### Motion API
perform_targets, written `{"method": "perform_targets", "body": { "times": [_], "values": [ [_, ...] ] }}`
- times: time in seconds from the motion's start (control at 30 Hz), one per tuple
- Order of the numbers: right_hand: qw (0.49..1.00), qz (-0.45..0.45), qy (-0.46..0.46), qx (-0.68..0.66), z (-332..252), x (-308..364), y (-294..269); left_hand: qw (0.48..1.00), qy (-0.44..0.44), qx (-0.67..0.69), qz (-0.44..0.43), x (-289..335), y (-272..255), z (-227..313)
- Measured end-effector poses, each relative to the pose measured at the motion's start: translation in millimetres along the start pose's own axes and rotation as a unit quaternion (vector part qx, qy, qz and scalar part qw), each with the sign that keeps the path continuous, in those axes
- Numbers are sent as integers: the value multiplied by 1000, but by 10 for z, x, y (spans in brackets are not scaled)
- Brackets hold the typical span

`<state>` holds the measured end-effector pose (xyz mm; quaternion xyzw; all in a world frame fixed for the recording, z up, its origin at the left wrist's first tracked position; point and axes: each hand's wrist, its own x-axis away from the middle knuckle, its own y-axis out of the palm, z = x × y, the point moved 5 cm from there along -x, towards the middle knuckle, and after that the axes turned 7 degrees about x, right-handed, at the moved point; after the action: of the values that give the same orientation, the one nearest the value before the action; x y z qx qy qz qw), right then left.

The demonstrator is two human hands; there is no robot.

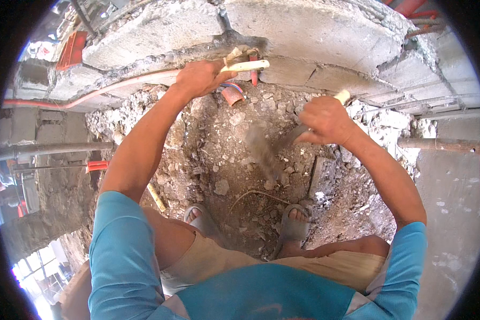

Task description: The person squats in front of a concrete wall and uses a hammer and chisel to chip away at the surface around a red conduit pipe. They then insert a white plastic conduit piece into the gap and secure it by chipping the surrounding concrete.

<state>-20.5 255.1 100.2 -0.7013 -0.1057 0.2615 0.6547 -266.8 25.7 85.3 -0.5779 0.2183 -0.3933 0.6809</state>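
Broken grey concrete wall (314, 32); below it, rubble-strewn dirt floor (234, 160); left of it, orange conduit (90, 96), bright daylight.

The left arm stretches far forward, nearly straight, and the left hand (200, 77) is closed in a fist, fingers curled tight, knuckles up. The right arm bends at the elbow and angles in from the right; the right hand (325, 120) is also clenched, nearer than the left. Both forearms are bare below blue sleeves.
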Motion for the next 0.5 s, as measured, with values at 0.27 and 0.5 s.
{"method": "perform_targets", "body": {
  "times": [0.27, 0.5],
  "values": [
    [962, -127, 227, 77, 415, 57, 312, 999, 1, -32, -4, -13, -77, 64],
    [998, -65, 12, 17, -83, -58, -44, 1000, -21, -18, -10, 18, -64, -17]
  ]
}}
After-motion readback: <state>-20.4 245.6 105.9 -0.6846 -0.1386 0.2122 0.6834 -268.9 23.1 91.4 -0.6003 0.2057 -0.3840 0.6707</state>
